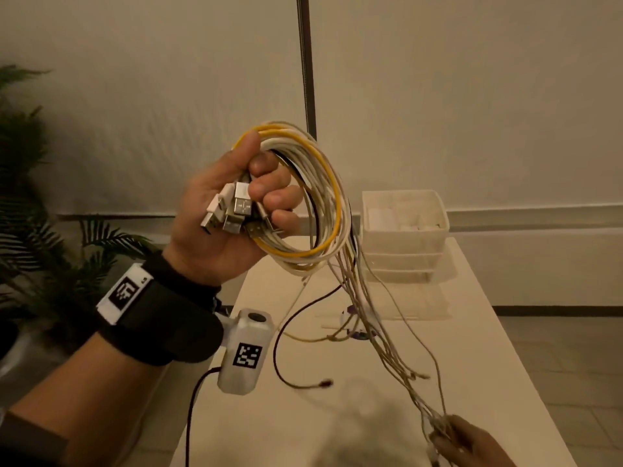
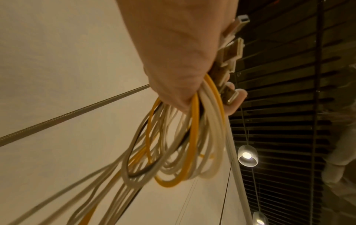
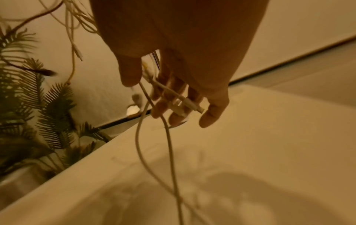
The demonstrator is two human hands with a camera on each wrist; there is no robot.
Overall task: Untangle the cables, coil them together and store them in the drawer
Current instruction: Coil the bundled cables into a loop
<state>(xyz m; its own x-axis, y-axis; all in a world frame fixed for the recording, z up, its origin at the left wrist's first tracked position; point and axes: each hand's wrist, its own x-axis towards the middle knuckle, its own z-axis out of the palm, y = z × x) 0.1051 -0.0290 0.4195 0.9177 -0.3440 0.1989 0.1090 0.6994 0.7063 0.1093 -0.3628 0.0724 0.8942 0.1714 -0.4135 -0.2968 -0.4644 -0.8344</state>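
One long pale table (image 1: 438,365) runs away from the viewer toward the wall, its left edge bordering one leafy plant (image 1: 40,230) and its right edge open to tiled floor; most of the near tabletop is bare. At the far end stands one white drawer unit (image 1: 404,230) of three stacked tiers; the top tier is open-topped and holds pale items too blurred to identify, while the contents of the lower two cannot be seen. One bundle of cables (image 1: 313,203), raised above the table's left edge, is wound into a single coil of many white strands, one yellow cable looped at least twice, and one dark cable. The left hand (image 1: 219,224), palm toward the viewer, has its fingers and thumb curled firmly around the coil's top, with about five metal USB plugs (image 1: 232,210) clustered against the palm; the left wrist view shows the plugs protruding beside the fingers (image 2: 235,100). From the coil the uncoiled tails descend to the right hand (image 1: 472,443) at the lower right, over the near table, where the fingers (image 3: 212,112) are loosely curled and the thumb pinches several thin white ends with small connectors (image 3: 190,105). One dark tail (image 1: 303,382) and some pale tails hang free, their plugs unheld above the table.
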